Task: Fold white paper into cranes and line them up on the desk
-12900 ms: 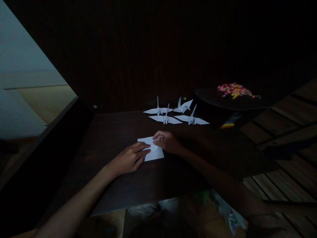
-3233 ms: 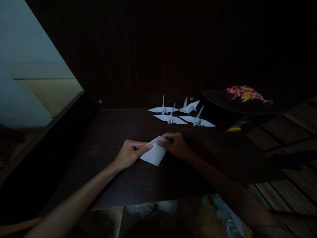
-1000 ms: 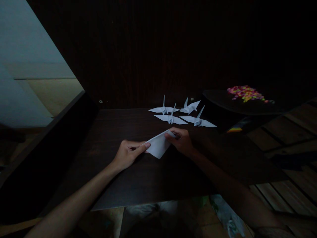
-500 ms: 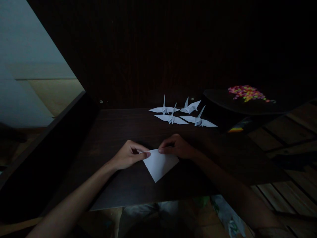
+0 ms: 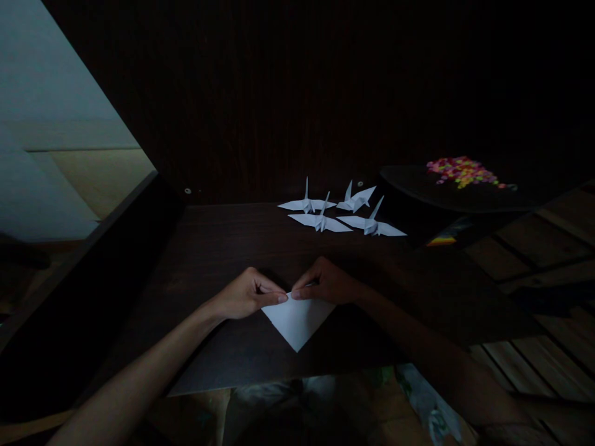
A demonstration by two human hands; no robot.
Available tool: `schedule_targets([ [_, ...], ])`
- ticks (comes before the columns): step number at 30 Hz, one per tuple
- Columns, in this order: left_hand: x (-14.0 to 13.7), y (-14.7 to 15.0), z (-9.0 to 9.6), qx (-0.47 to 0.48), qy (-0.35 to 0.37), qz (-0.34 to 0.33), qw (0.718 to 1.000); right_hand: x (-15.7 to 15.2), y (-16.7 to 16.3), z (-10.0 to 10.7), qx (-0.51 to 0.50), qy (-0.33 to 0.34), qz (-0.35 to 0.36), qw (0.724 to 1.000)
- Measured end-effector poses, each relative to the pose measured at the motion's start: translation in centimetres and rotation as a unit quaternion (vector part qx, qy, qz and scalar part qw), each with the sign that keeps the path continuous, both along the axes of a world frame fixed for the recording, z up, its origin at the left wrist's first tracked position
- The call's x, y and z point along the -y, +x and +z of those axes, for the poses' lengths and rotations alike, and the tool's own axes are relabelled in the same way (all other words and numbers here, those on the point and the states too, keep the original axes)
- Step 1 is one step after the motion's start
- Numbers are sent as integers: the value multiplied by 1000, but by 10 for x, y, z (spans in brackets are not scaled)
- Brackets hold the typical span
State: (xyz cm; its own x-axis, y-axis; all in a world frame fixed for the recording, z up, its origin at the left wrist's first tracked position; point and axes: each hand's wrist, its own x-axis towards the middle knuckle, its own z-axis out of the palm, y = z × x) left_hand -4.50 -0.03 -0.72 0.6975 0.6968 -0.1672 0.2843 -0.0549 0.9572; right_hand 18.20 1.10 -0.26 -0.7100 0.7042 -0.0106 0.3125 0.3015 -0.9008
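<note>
A white sheet of paper (image 5: 298,322), folded to a triangle, points its tip toward me over the dark wooden tabletop (image 5: 223,365). Along its far edge, my left hand (image 5: 253,294) pinches the paper between thumb and fingers. Close beside it, my right hand (image 5: 325,282) pinches the same edge, the two thumbs almost meeting near the middle. Parts of the far edge are hidden under both hands. Beyond them stand several white folded paper cranes (image 5: 320,222), wings spread and necks raised, grouped at the back of the table.
To the right, a dark curved shelf (image 5: 418,186) carries a pile of small colourful pieces (image 5: 465,171). A dark upright panel (image 5: 232,124) closes the back, and a low side board (image 5: 93,248) runs along the left. Wooden slats (image 5: 525,368) lie at lower right.
Both hands have come closer together along the paper's far edge. The paper has shifted slightly toward me, its near tip lower and a little to the right.
</note>
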Motion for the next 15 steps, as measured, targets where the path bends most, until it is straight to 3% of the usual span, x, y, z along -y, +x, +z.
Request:
schedule_targets([
  [3,0,0,-2,-2,3,4,1000,-3,0,-4,2,-12,-8,1000],
  [10,-3,1,-5,-11,34,40,999,-9,4,-9,5,-34,-100,994],
  [15,-4,2,-5,-3,-34,45,998,-8,1,-10,-3,-30,-109,994],
])
